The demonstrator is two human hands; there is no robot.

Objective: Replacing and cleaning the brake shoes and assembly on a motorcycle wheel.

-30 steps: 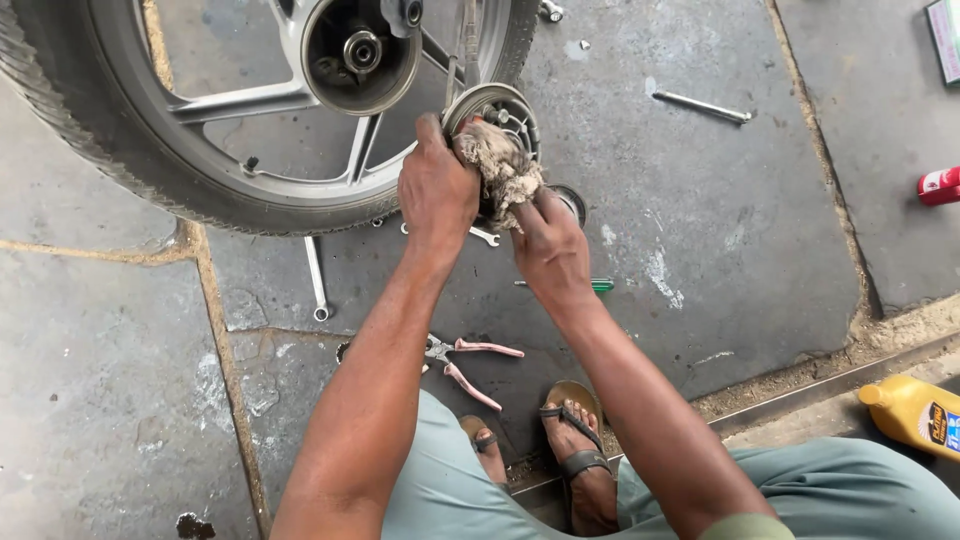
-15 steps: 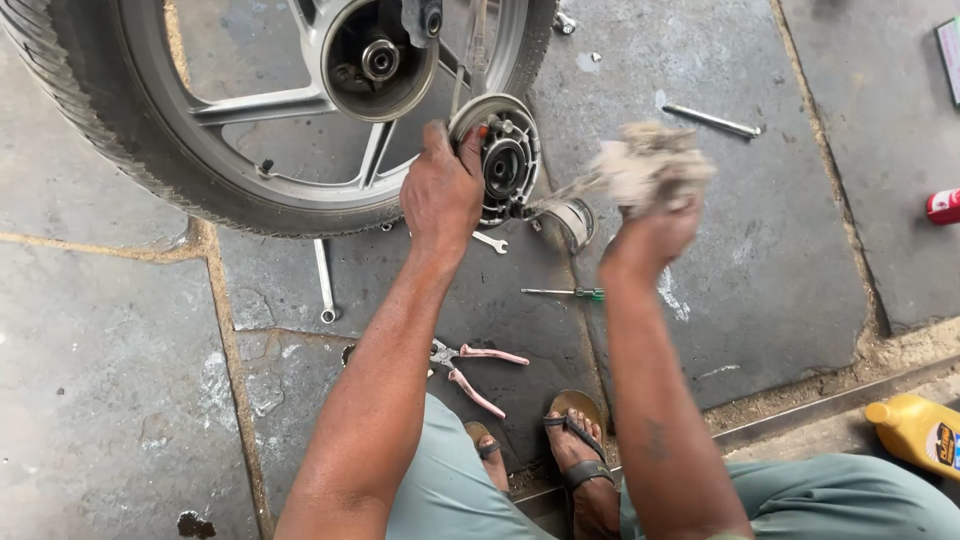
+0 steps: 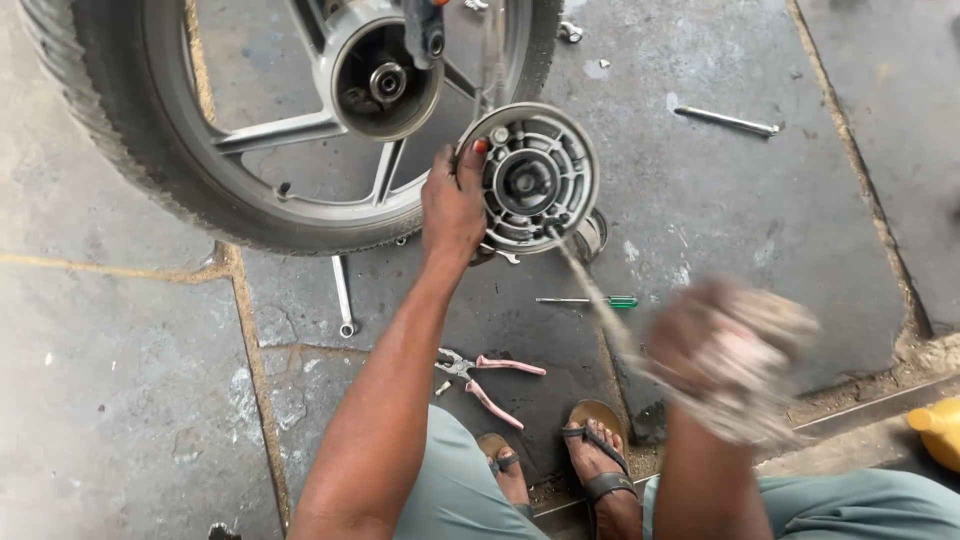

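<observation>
— What's in your left hand [image 3: 452, 205]?

— The round metal brake plate [image 3: 530, 178]. My fingers are clamped on its left rim and I've got it stood up on edge, open side facing me, so I can look straight into the hub hole and the ribs. It's off the floor, just in front of the tyre of the wheel [image 3: 300, 130], which stands upright at the far side of the concrete floor [image 3: 120, 400]

— And the right hand [image 3: 735, 355]?

— Down low near my right knee, blurred. It's bunched around a dirty wad of cloth [image 3: 745, 385] — fingers closed on it as far as I can judge, though the blur hides the exact grip. A thin thread or wire seems to run from the plate towards that hand; I can't tell what it is

— Tools?

— Laid on the floor within reach: pink-handled pliers [image 3: 490, 378] by my sandalled foot [image 3: 600, 460], a green-handled screwdriver [image 3: 590, 300] just under the plate, a spanner [image 3: 343, 295] beside the tyre, and a long rod [image 3: 727, 121] well apart, towards the far right. A yellow bottle [image 3: 940, 430] pokes in at the right edge
</observation>
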